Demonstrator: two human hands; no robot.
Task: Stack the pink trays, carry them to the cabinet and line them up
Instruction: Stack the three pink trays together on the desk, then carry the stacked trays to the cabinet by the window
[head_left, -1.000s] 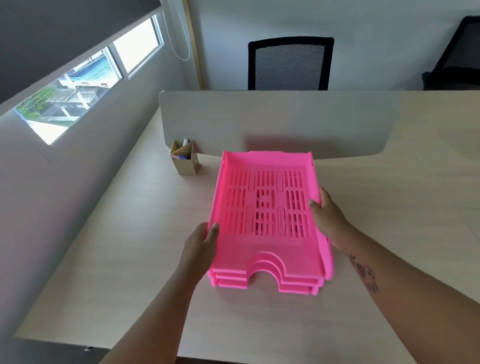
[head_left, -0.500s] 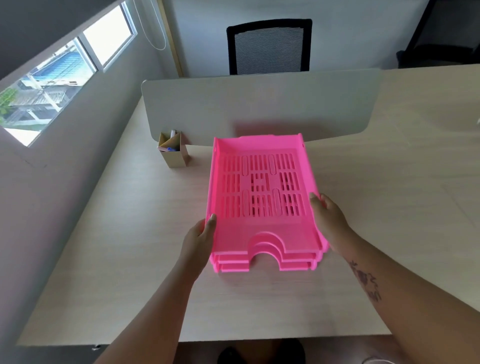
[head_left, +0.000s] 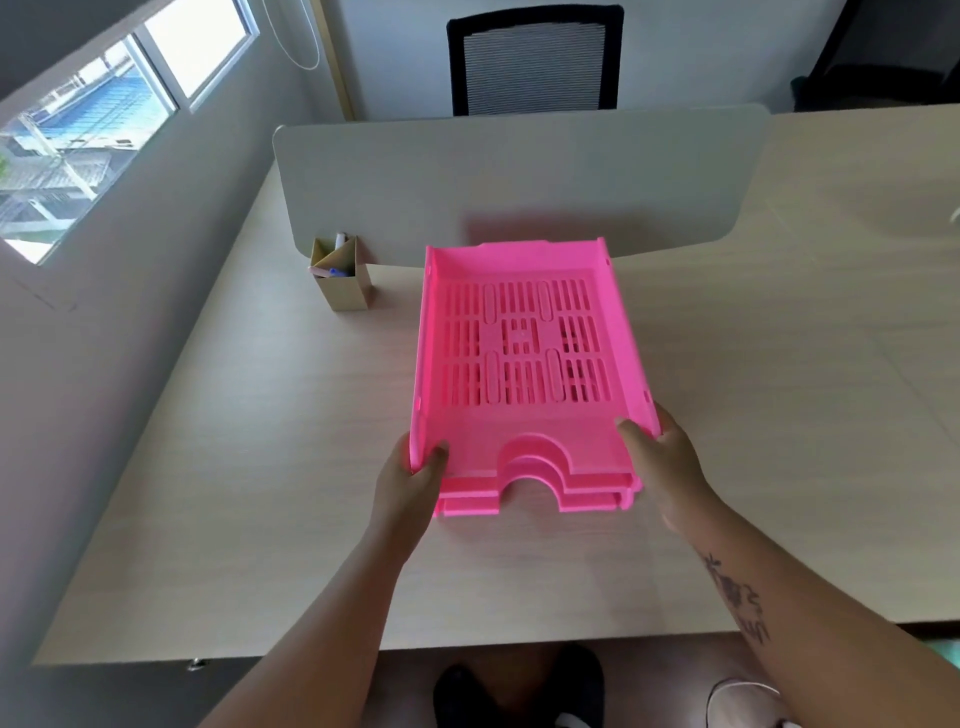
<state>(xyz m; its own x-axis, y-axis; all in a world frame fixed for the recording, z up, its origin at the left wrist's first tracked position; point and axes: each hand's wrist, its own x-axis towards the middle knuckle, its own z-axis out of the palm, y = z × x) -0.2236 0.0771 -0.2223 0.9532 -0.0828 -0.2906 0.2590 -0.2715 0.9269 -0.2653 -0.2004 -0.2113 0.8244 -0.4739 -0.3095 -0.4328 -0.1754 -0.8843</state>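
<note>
A stack of pink trays (head_left: 524, 364) is positioned over the middle of the light wood-grain tabletop (head_left: 234, 467), with its open, notched front edge directed toward the person. Three nested front edges are visible at the notch. Whether the stack rests on the tabletop or is raised just clear of it cannot be told from the head view.

The left hand (head_left: 410, 483) is clamped on the front left corner of the stack, with the thumb laid over the rim onto the tray floor and the remaining fingers hidden beneath the side wall. The right hand (head_left: 660, 462) is clamped on the front right corner, with the thumb placed inside the rim and the fingers wrapped around the outer wall. The two hands are held apart by the full width of the stack. A tattoo is visible on the right forearm.

A grey divider panel (head_left: 519, 176) is mounted upright along the far edge of the tabletop, just behind the stack. A cardboard pen holder (head_left: 343, 275) containing markers stands at the base of the panel, to the left of the stack and apart from it. A black mesh office chair (head_left: 535, 57) is located behind the panel.
</note>
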